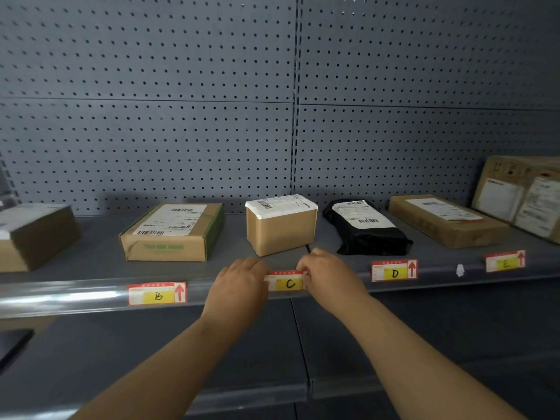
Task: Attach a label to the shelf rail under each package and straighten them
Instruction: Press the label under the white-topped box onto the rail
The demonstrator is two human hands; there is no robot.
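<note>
A red-and-yellow label marked C (pixel 288 281) sits on the clear shelf rail (pixel 75 295), below a small brown box with white tape (pixel 281 225). My left hand (pixel 239 283) pinches the label's left end, and my right hand (pixel 328 277) pinches its right end. Label B (pixel 157 294) is on the rail under a flat cardboard box (pixel 172 231). Label D (pixel 394 270) sits under a black mailer bag (pixel 366 228). Label E (pixel 505 261) is under a long flat carton (pixel 445 221) and looks slightly tilted.
A brown box (pixel 33 234) stands at the far left and a larger carton (pixel 524 195) leans at the far right. A small white scrap (pixel 460 270) sits on the rail between D and E. Grey pegboard (pixel 181 116) backs the shelf; a lower shelf (pixel 272 374) juts out beneath my arms.
</note>
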